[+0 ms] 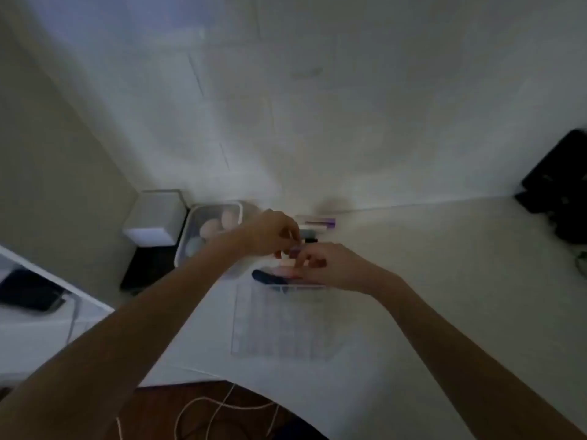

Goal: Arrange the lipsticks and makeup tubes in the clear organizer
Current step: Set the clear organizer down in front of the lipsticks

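The clear organizer (pixel 282 325) lies on the white table, its grid of compartments facing me. Beyond its far edge is a blurred pile of lipsticks and makeup tubes (pixel 313 227), one with a purple cap (pixel 328 222). A dark blue tube (pixel 265 277) rests at the organizer's far left corner. My left hand (pixel 270 233) and my right hand (pixel 330 265) meet above that pile, fingers curled around small items between them. Blur hides what each hand grips.
A clear tub of pale makeup sponges (pixel 211 231) stands left of the hands, next to a white box (pixel 152 217). Black objects (pixel 562 185) sit at the table's far right. White cables (pixel 222 411) trail on the wooden floor below the table's front edge.
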### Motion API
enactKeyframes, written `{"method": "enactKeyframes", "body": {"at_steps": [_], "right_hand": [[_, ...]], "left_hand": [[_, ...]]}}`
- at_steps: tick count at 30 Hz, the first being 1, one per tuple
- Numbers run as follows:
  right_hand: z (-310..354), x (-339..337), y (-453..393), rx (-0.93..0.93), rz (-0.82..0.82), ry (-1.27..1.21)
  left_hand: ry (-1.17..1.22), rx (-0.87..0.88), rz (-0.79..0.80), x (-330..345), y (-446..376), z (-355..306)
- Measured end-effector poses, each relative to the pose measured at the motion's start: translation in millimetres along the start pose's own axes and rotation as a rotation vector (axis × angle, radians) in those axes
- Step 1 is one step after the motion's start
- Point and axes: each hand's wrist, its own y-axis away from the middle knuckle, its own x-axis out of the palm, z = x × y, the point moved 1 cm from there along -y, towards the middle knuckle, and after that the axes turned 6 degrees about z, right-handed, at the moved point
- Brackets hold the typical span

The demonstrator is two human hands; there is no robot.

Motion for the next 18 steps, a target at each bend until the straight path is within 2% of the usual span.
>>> {"method": "enactKeyframes", "body": {"at_steps": [4, 9, 13, 16, 18], "right_hand": [[-23.4, 24.4, -9.5, -0.072, -0.022, 0.04], [-45.6, 48.0, -14.2, -0.213, -0.203, -0.049], [-52.7, 67.2, -8.0, -0.268, -0.426, -0.119], [-56.0, 77.3, -0.5, -0.289, -0.691, -0.068], [-56.3, 84.3, 6.1, -0.284, -0.823, -0.09]], "left_hand": [[0.104, 0.049, -0.052, 30.4, -10.7, 29.1], [0.296, 0.163, -0.102, 50.9, -6.2, 54.1], [0.529, 0.276, -0.155, 61.4, 20.4, 67.2], [0.664, 0.342, -0.332, 75.2, 43.6, 77.0], [0.662, 0.333, -0.471, 88.3, 57.7, 75.9]]}}
